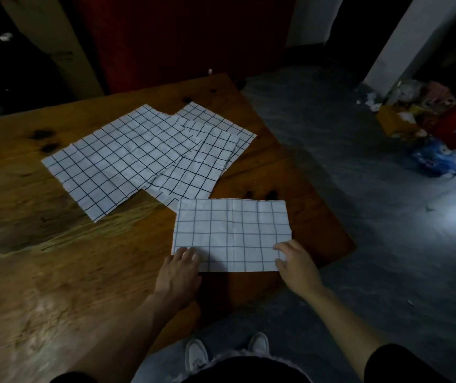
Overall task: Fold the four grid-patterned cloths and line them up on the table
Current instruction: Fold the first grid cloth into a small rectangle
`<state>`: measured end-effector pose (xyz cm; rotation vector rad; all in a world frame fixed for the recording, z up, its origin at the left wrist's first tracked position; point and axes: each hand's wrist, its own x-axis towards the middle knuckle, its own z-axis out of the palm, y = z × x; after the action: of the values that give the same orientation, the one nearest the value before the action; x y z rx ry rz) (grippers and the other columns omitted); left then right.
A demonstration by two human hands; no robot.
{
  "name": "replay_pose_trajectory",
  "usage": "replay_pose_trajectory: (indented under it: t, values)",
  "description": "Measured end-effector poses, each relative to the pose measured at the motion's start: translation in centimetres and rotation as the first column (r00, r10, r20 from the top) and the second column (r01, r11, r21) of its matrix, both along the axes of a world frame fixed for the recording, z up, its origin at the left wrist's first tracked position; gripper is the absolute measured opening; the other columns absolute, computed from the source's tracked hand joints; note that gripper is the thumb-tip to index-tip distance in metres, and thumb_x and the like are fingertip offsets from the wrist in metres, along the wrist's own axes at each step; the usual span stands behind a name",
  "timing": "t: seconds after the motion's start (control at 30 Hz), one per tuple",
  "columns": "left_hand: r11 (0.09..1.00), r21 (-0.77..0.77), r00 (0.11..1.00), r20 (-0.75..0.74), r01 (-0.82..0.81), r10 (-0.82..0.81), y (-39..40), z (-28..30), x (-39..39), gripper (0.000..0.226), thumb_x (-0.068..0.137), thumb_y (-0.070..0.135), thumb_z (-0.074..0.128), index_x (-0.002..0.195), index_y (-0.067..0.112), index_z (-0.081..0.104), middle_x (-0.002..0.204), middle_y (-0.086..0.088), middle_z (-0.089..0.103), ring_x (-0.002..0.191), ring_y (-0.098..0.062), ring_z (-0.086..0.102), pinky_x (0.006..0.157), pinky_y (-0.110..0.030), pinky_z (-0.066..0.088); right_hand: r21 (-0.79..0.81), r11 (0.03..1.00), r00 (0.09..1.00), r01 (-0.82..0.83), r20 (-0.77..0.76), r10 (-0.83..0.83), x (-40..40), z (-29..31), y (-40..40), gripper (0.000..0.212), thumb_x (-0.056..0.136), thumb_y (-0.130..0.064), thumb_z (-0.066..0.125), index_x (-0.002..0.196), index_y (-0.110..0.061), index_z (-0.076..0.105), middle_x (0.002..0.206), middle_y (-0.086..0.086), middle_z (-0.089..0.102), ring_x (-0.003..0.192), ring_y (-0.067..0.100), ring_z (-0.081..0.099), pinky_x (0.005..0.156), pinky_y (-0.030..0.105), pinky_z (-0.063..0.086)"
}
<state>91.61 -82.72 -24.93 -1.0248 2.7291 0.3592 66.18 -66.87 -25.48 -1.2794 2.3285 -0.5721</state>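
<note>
A white cloth with a dark grid (232, 233), folded into a rectangle, lies near the table's front right edge. My left hand (178, 268) rests flat on its near left corner with straight fingers. My right hand (294, 262) pinches the near right corner, thumb under the edge. Farther back, three unfolded grid cloths overlap in a fan: the largest at the left (110, 161), one in the middle (196, 167), and one at the far right (215, 117), partly covered.
The wooden table (55, 258) has dark knots and ends at a right edge just beyond the folded cloth. Grey floor lies to the right, with a pile of coloured bags and boxes (428, 125) by a white pillar. A red panel stands behind the table.
</note>
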Motion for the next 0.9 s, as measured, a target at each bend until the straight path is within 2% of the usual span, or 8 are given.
replay_pose_trajectory:
  t: [0.13,0.23,0.4,0.6,0.73,0.8,0.9]
  values:
    - [0.996,0.029,0.996,-0.005,0.088,-0.088,0.1,-0.6,-0.9,0.058,0.092,0.033,0.057,0.145,0.022,0.036,0.155,-0.002,0.03,0.144,-0.023,0.024,0.113,-0.04,0.032,0.128,0.967,0.974,-0.221,0.074,0.213,2.1,-1.2,-0.5,0.047,0.094,-0.032,0.058,0.139,-0.027,0.047,0.149,-0.008,0.037,0.136,0.01,0.033,0.114,0.032,0.03]
    - [0.992,0.062,0.993,0.038,0.112,-0.114,-0.4,-1.1,-0.1,0.062,0.092,0.034,0.056,0.147,0.027,0.029,0.157,0.002,0.024,0.142,-0.022,0.025,0.111,-0.041,0.034,0.191,0.945,0.964,-0.264,0.068,0.256,2.4,-1.7,-0.4,0.05,0.095,-0.036,0.056,0.143,-0.026,0.043,0.157,-0.006,0.026,0.143,0.011,0.023,0.118,0.034,0.023]
    - [0.997,0.046,0.995,0.073,0.058,-0.062,-1.5,-1.2,2.0,0.064,0.093,0.037,0.055,0.149,0.03,0.025,0.159,0.004,0.018,0.142,-0.022,0.025,0.111,-0.041,0.033,0.18,0.978,0.993,-0.103,-0.036,0.111,0.2,-1.2,0.7,0.049,0.094,-0.027,0.058,0.141,-0.024,0.043,0.154,-0.004,0.028,0.14,0.013,0.026,0.113,0.031,0.028]
    - [0.999,0.015,0.999,0.036,0.038,-0.038,-2.4,-0.9,1.9,0.058,0.089,0.029,0.059,0.144,0.025,0.038,0.153,0.003,0.035,0.138,-0.021,0.032,0.109,-0.039,0.031,0.191,0.982,0.992,-0.014,-0.117,0.037,-0.5,-0.4,0.5,0.047,0.093,-0.023,0.058,0.138,-0.025,0.046,0.147,-0.003,0.037,0.132,0.015,0.036,0.109,0.034,0.034]
    - [0.998,-0.008,0.998,0.033,0.059,-0.059,-3.4,-1.0,1.6,0.062,0.082,0.021,0.066,0.14,0.025,0.044,0.146,0.003,0.044,0.134,-0.021,0.037,0.109,-0.04,0.032,0.122,0.987,0.994,-0.1,-0.038,0.106,1.1,-0.6,-0.2,0.04,0.096,-0.022,0.056,0.136,-0.022,0.052,0.148,-0.005,0.038,0.134,0.012,0.035,0.109,0.028,0.033]
    - [0.997,-0.016,0.996,0.061,0.072,-0.071,-3.6,-0.9,1.4,0.061,0.082,0.022,0.066,0.139,0.025,0.044,0.143,0.004,0.044,0.13,-0.02,0.039,0.107,-0.038,0.033,0.147,0.977,0.988,-0.156,0.007,0.157,1.9,-0.8,-0.3,0.042,0.096,-0.026,0.056,0.138,-0.023,0.05,0.152,-0.005,0.034,0.138,0.012,0.031,0.112,0.03,0.031]
    - [0.995,-0.027,0.993,0.076,0.095,-0.093,-3.9,-1.2,1.4,0.057,0.083,0.023,0.065,0.136,0.026,0.045,0.138,0.005,0.045,0.126,-0.019,0.043,0.102,-0.037,0.037,0.202,0.968,0.988,-0.152,0.005,0.154,2.1,-0.9,-0.3,0.045,0.095,-0.03,0.057,0.139,-0.024,0.047,0.155,-0.005,0.029,0.141,0.013,0.027,0.113,0.032,0.032]
